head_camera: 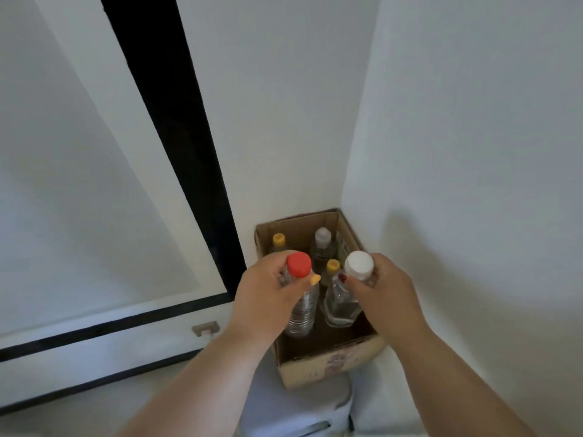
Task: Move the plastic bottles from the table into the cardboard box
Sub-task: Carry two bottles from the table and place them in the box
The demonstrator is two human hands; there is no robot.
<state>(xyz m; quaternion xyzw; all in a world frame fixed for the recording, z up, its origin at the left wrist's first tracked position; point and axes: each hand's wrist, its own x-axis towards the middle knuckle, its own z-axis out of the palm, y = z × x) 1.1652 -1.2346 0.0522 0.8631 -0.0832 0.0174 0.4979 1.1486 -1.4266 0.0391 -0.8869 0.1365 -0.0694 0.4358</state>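
Cardboard box (331,364), open-topped and brown, sits wedged into a corner between two plain white walls (473,152), on a pale rounded stand (299,402); a black-framed door (176,121) runs beside it at left. Its near half is bare floor. Left hand (268,294) grips a ribbed clear red-capped bottle (301,310) by the neck, low in the box. Right hand (381,288) clasps a smooth white-capped bottle (342,305) likewise. Behind stand two yellow-capped bottles (279,239) and a grey-capped bottle (322,244).
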